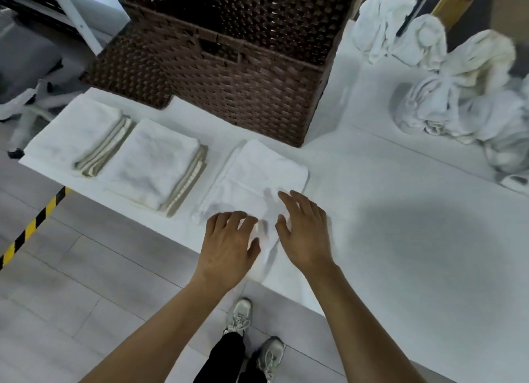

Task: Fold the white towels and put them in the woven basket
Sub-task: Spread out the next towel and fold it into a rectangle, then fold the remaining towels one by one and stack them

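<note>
While both hands (pixel 264 236) hover spread (holding nothing), the folded towel (pixel 257 179) lies just beyond.

No text, label, brand name, number or sign can be read anywhere in the view. The only marking is a run of yellow-and-black hazard tape (pixel 34 225) on the floor at the left of the frame, and it bears plain stripes with no lettering. The grey shoes (pixel 254 337) at the bottom centre show no logo that can be made out.
</note>
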A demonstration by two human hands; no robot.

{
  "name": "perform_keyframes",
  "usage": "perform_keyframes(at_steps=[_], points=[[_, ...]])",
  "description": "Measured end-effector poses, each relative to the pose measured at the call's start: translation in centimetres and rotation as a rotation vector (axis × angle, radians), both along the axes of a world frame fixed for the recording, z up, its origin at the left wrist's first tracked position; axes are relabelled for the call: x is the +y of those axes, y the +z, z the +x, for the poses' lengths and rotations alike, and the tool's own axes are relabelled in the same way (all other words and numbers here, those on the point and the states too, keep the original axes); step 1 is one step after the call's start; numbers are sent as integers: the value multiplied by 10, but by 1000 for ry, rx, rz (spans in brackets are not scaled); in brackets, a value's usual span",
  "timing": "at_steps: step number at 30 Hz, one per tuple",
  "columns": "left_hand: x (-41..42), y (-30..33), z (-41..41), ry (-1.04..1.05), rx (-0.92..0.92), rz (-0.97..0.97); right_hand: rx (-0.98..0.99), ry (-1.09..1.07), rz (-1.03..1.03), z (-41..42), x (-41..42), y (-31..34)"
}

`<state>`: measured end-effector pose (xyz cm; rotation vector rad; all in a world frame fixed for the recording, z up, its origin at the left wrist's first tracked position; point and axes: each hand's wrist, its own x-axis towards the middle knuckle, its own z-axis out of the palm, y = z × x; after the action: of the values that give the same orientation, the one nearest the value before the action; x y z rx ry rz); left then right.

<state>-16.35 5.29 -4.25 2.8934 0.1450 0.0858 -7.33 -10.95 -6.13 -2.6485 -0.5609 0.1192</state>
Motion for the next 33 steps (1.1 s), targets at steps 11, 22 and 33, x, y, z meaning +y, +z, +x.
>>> perform_keyframes(at_steps=[11,22,33], points=[[-28,97,29,-208,-128,-138,-26,-119,-22,-17,-55,103],[-78,133,84,-392,-165,-222,-34,-390,33,-7,-129,160],[-158,113,184,-445,-127,-189,-8,-499,166,84,-220,122]])
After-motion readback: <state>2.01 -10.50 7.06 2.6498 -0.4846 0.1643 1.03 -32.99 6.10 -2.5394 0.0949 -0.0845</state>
